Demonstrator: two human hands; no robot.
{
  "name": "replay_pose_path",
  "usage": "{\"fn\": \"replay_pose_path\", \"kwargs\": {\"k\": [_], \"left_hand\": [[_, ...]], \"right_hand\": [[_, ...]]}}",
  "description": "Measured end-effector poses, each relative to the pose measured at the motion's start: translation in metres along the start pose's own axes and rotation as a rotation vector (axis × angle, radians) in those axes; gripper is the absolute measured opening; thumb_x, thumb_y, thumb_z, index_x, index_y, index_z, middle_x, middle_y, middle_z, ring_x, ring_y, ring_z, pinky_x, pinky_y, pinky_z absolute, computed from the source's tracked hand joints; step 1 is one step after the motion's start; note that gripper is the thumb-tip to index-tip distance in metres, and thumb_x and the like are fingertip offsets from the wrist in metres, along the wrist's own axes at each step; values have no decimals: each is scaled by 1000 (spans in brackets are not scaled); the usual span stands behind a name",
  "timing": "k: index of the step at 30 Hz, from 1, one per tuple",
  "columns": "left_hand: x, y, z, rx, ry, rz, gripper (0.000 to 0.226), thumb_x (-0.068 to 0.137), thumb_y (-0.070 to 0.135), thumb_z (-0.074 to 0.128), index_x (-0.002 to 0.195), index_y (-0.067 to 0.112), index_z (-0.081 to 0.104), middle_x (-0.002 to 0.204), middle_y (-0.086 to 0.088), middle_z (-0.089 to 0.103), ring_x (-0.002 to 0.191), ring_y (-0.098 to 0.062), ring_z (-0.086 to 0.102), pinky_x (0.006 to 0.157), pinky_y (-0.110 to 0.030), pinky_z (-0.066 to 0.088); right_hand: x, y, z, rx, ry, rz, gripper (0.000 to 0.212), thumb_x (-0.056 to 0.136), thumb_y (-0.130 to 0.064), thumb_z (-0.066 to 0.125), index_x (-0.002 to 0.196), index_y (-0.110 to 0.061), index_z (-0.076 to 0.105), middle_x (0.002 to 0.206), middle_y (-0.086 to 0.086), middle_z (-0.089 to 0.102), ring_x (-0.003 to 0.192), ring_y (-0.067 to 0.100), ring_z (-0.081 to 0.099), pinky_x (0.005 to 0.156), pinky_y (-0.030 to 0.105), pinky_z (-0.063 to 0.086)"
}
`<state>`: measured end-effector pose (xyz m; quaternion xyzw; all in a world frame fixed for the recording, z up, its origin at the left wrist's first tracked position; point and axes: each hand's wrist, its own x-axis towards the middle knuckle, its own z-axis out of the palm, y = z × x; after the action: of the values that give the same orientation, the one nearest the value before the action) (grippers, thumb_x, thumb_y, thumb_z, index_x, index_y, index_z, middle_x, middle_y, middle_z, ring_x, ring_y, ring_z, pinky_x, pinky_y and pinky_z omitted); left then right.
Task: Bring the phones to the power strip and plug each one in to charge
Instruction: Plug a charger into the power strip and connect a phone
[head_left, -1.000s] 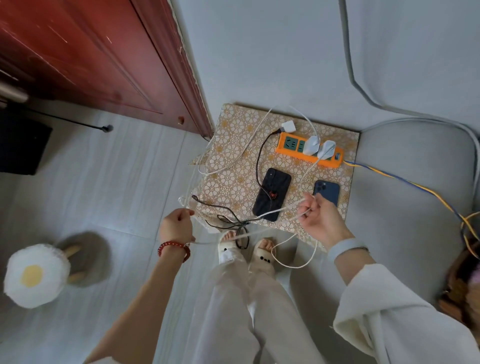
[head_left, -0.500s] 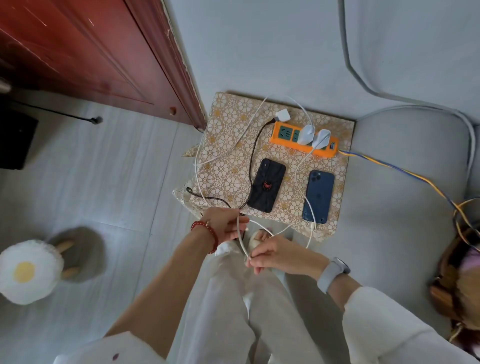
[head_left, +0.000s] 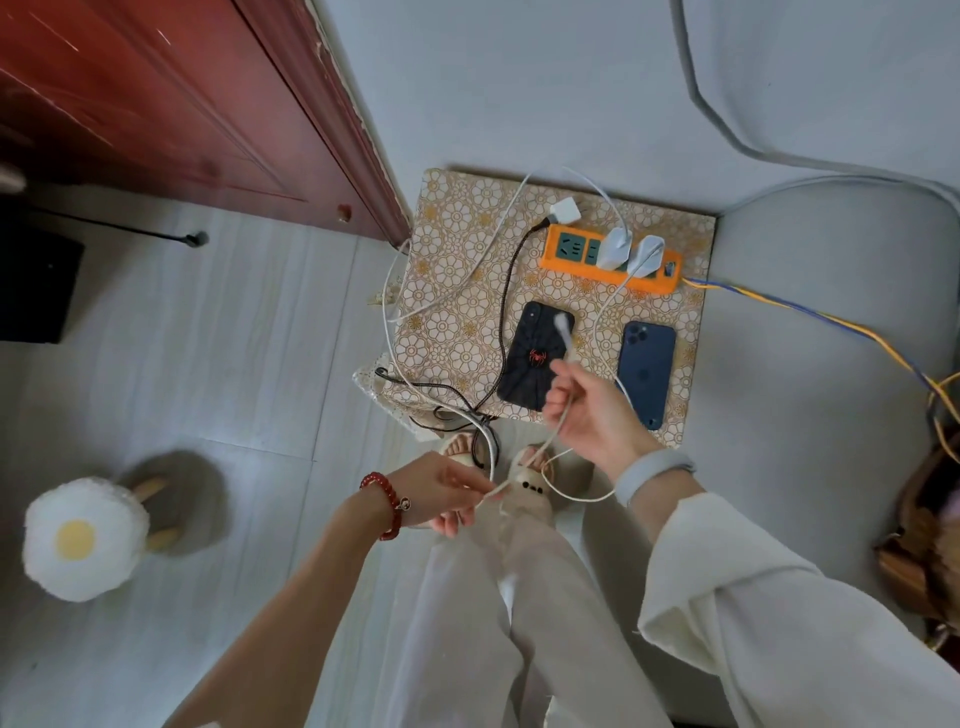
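Observation:
An orange power strip (head_left: 582, 255) lies at the back of a floral-patterned stand (head_left: 457, 249), with two white chargers (head_left: 616, 244) plugged into it. A black phone with a red spider mark (head_left: 530, 358) and a dark blue phone (head_left: 647, 371) lie face down in front of it. My right hand (head_left: 589, 410) pinches a white cable (head_left: 563, 343) near its free plug end, held up over the black phone. My left hand (head_left: 447, 491) grips the same white cable lower down, above my feet. A black braided cable (head_left: 503, 317) runs from the strip past the black phone.
A red wooden door (head_left: 171, 109) stands at the left back. A fried-egg stool (head_left: 80, 538) sits on the floor at left. A grey sofa (head_left: 831, 395) borders the stand on the right, with a blue-yellow cord (head_left: 810, 312) across it. A loose white charger (head_left: 565, 212) lies behind the strip.
My right hand rose from beside my left hand at my feet to above the black phone, lifting the white cable's end. My left hand stayed low, holding the cable.

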<state>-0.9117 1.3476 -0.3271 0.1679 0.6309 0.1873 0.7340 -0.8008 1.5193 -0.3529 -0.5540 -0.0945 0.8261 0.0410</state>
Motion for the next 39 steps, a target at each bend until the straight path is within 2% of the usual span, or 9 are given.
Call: {"fn": "replay_pose_path", "kwargs": {"k": [5, 8, 10, 16, 20, 26, 33, 36, 39], "left_hand": [[28, -4, -6, 264, 282, -22, 23, 89, 17, 48, 100, 10, 67, 93, -2, 60, 87, -18, 59, 77, -25, 47], [55, 9, -3, 193, 443, -1, 28, 91, 19, 43, 109, 12, 63, 96, -9, 62, 85, -20, 54, 63, -18, 40], [79, 23, 1, 171, 548, 20, 33, 91, 17, 42, 119, 12, 57, 115, -11, 64, 93, -21, 58, 75, -21, 43], [151, 66, 15, 257, 754, 156, 34, 89, 13, 41, 121, 9, 53, 121, -18, 55, 102, -31, 54, 84, -36, 45], [191, 68, 23, 555, 818, -5, 72, 85, 36, 52, 139, 5, 18, 147, -16, 23, 132, -35, 23, 105, -47, 30], [209, 58, 36, 735, 955, -26, 89, 78, 40, 62, 141, 6, 10, 144, -21, 26, 130, -37, 28, 103, -49, 30], [197, 77, 22, 321, 868, -49, 97, 69, 37, 68, 141, 9, 10, 139, -21, 28, 128, -39, 27, 104, -52, 32], [185, 85, 14, -123, 808, -50, 87, 67, 36, 72, 136, 5, 28, 134, -19, 43, 121, -35, 43, 99, -46, 43], [169, 89, 11, -459, 787, -34, 64, 67, 29, 74, 120, 1, 49, 119, -16, 58, 106, -30, 57, 88, -41, 51]], "right_hand": [[-1, -13, -27, -428, 178, -198, 16, 96, -22, 41, 105, -20, 55, 42, -7, 32, 35, 8, 30, 35, 19, 28], [0, -3, -47, -542, 216, -162, 21, 94, -8, 37, 103, -10, 56, 48, -2, 41, 40, 13, 38, 41, 23, 35], [7, 4, -57, -510, 284, -102, 25, 90, 0, 32, 87, -8, 56, 55, 4, 42, 44, 14, 40, 47, 25, 36], [21, 14, -82, -740, 266, -281, 22, 94, -20, 34, 92, -16, 56, 32, -8, 42, 28, 3, 37, 32, 14, 30], [32, 14, -95, -835, 230, -376, 25, 95, -22, 33, 105, -21, 57, 34, -13, 48, 32, 1, 43, 36, 12, 36], [42, 18, -112, -902, 254, -408, 33, 94, -35, 35, 93, -16, 63, 39, -15, 47, 36, 4, 39, 47, 25, 37], [28, 29, -106, -1011, 286, -532, 23, 91, -20, 50, 90, -6, 68, 66, -1, 63, 59, 7, 54, 58, 14, 42], [21, 34, -93, -1079, 294, -559, 28, 92, -23, 46, 85, -7, 68, 80, 10, 70, 75, 25, 62, 71, 42, 51], [16, 37, -77, -1093, 341, -623, 29, 93, -24, 46, 82, -6, 66, 79, 11, 69, 76, 28, 61, 73, 47, 50]]}}
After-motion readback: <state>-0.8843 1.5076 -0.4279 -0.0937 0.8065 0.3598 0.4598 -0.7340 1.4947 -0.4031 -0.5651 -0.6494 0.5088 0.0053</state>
